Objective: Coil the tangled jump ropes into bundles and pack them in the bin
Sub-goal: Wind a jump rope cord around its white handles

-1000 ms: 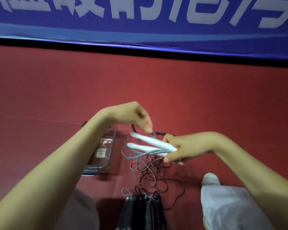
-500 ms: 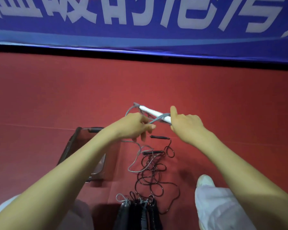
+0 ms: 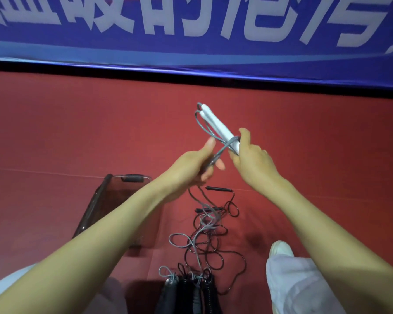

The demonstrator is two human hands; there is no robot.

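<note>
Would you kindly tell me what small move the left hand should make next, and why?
Probably the left hand should carry the grey cord round the white handles for another turn. The right hand grips both handles together, the cord already crosses them, and plenty of it lies slack on the floor, tangled with the black rope.

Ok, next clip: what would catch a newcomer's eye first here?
Mid-frame, the right hand grips a pair of white handles raised off the floor, while the left hand holds their grey cord just beside it. Below them a tangle of grey and black ropes lies on the red floor, with the clear bin to its left. A blue banner with big white characters fills the top.
</note>
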